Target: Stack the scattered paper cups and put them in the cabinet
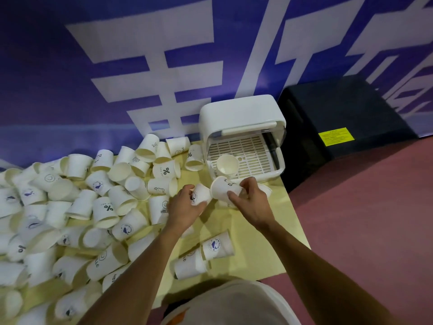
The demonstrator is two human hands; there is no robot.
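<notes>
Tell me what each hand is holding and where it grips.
Left hand grips a white paper cup with a blue logo round its side. Right hand pinches another white paper cup with dark lettering at its bottom end.

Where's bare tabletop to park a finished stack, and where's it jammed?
Bare yellow tabletop runs between the white plastic cabinet and the table's near right edge, right of the right hand. The cabinet's slatted tray is free beside the single paper cup in it. Left of the left hand, scattered white paper cups cover nearly everything.
</notes>
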